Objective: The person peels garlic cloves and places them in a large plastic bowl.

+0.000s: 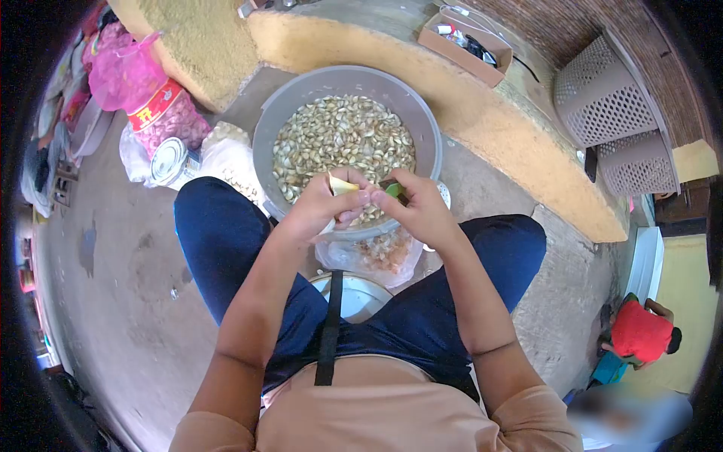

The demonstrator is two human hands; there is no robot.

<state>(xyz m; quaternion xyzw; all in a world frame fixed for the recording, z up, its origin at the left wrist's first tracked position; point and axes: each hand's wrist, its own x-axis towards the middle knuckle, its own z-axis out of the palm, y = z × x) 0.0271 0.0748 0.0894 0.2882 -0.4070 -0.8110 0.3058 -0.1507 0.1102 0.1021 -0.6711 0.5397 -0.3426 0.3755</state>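
Both hands are close together over the near side of a large grey tub [273,120]. Pale cloves that look like garlic [343,135] fill its bottom. My left hand [324,207] is closed on a pale yellow-white piece [343,185], pinched between thumb and fingers. In my right hand [416,200] is a small green-handled knife [395,191], gripped with the fingers curled round it. The fingertips of the two hands meet, and the blade is mostly hidden there. Below the hands, a clear plastic bag [384,256] holds thin brownish peelings.
Pink mesh sacks [162,113], a tin can [172,162] and white bags [233,162] stand left of the tub. A low yellow ledge [482,120] curves behind it, bearing a cardboard box [463,49]. Grey perforated baskets [606,98] hang at right. A person in red [640,330] crouches far right.
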